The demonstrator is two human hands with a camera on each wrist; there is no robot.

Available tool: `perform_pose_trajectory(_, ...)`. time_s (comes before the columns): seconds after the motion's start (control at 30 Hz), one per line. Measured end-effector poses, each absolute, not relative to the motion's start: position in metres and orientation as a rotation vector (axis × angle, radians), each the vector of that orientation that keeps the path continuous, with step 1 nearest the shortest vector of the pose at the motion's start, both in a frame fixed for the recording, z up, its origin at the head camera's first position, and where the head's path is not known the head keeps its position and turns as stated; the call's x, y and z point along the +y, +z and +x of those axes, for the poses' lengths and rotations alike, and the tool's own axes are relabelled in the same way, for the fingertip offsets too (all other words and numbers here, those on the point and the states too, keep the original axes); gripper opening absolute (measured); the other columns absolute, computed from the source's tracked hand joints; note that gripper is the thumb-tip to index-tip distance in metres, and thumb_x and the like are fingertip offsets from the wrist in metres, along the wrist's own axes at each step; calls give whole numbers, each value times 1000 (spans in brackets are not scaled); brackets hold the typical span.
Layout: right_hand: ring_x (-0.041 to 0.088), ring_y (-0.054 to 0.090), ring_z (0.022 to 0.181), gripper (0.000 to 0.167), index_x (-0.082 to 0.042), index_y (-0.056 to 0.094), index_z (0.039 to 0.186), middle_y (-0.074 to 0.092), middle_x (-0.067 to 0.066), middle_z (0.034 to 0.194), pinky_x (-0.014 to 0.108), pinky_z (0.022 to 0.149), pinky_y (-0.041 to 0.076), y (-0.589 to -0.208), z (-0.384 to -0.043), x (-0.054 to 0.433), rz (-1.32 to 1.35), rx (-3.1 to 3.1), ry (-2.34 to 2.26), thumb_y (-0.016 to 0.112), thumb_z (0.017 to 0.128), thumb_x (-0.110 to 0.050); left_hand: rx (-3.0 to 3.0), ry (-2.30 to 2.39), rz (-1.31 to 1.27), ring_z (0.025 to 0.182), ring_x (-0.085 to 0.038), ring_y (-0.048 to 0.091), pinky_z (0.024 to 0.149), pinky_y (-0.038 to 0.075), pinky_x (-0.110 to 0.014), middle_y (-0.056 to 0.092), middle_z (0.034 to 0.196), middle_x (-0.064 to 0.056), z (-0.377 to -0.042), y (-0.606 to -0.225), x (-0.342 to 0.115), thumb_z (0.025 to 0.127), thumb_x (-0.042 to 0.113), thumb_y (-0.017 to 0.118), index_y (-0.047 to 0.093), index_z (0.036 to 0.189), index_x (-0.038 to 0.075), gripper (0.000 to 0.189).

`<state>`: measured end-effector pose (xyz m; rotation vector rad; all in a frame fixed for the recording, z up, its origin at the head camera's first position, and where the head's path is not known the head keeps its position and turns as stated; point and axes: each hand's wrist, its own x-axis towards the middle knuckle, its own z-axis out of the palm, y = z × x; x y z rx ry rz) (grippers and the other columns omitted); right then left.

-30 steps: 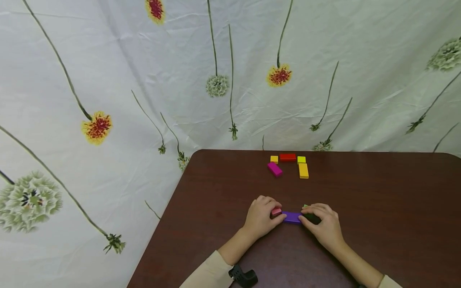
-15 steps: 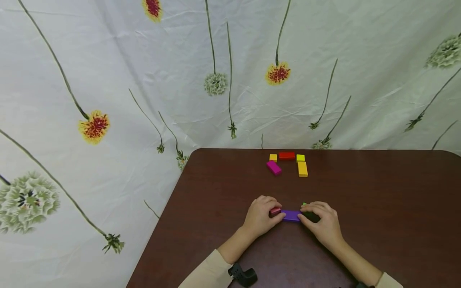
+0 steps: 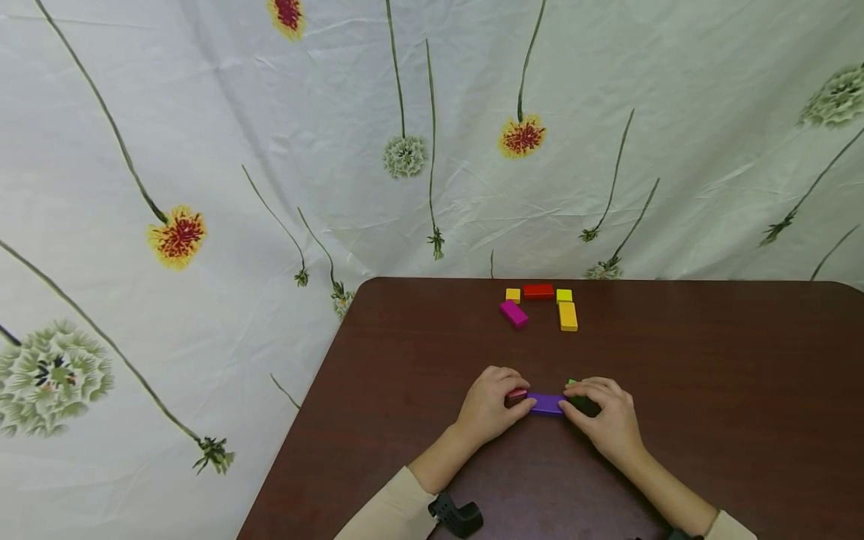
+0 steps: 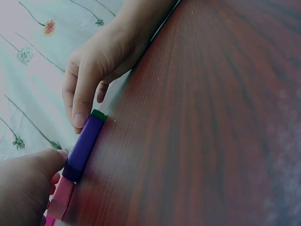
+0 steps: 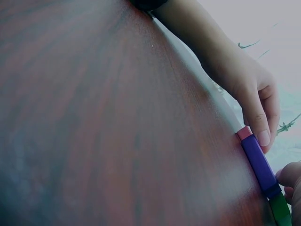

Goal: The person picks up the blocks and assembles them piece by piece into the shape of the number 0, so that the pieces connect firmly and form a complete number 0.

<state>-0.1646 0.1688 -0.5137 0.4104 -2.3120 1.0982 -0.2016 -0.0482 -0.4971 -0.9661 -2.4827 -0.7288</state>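
Observation:
A purple block (image 3: 546,404) lies on the brown table between my two hands, in line with a pink block (image 3: 516,395) at its left end and a dark green block (image 3: 584,406) at its right. My left hand (image 3: 491,405) pinches the purple block near the pink end, thumb on the near side, fingers curled beyond. At the green end my right hand (image 3: 607,416) holds the purple block the same way. A bright green piece (image 3: 571,382) peeks out past the right fingers. In the left wrist view a magenta bit (image 4: 49,220) shows beyond the pink block (image 4: 61,197).
Toward the table's (image 3: 418,337) far edge sit a red block (image 3: 538,292), an orange-yellow cube (image 3: 513,295), a lime cube (image 3: 564,295), a yellow block (image 3: 568,316) and a slanted magenta block (image 3: 514,313). A flower-print cloth (image 3: 337,112) hangs behind the table.

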Motion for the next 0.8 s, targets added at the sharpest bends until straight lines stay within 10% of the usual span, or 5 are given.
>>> perform_pose_trajectory(0.8, 19, 54, 98, 21, -8, 75, 86, 73, 5, 95, 55, 86, 31, -511, -164, 170, 408, -2307, 1130, 86, 69, -4, -2495, -741, -964, 95, -14, 58, 84, 47, -24, 68, 101, 2, -201, -498, -47, 84, 29, 77, 75, 99, 13, 23)
